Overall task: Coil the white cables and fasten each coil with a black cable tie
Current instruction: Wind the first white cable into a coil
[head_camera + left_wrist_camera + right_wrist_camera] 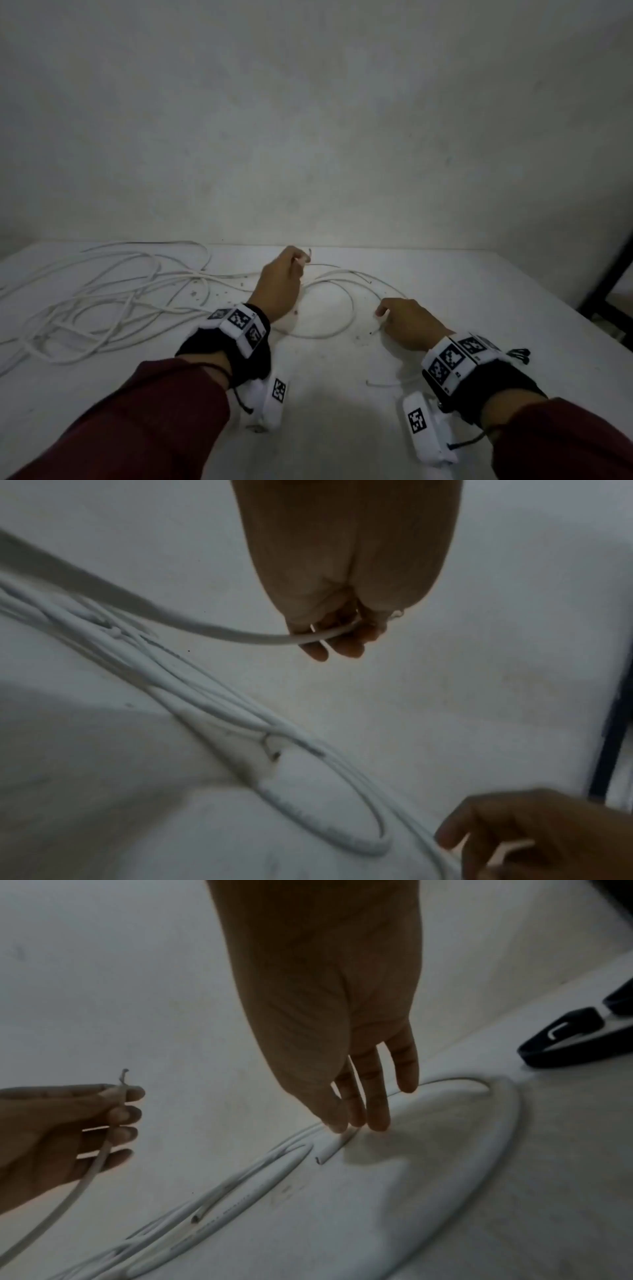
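the end of one white cable [329, 274] is pinched in the left hand [279, 287], fingers curled round it, with the frayed tip [309, 253] poking out above the fist at about 12 o'clock on the bench [479, 291]. the right hand [407, 323] is lowered at about 3 o'clock from the left, its fingers [377, 1118] nearly straight and spread a little, their tips set on or just over a cut cable end [334, 1150]; whether that end is actually pinched cannot be told.

the step in hand is judged to be the start of the first coil. it would be done well if the held end were kept fixed in the left hand and the slack fed in even loops by the right, each loop laid beside the last and not crossed, so that a tie can later be closed round one neat bundle.

the rest of the cable lies in a loose tangle [102, 294] at 9 o'clock, strands crossing one another; snagging is likely if it is pulled fast. a short offcut [387, 383] lies near the right wrist. the black cable ties [519, 354] lie at 4 o'clock, just behind the right wrist, and could be swept off by the sleeve [565, 442]. small dark crumbs [219, 293] are scattered on the bench.
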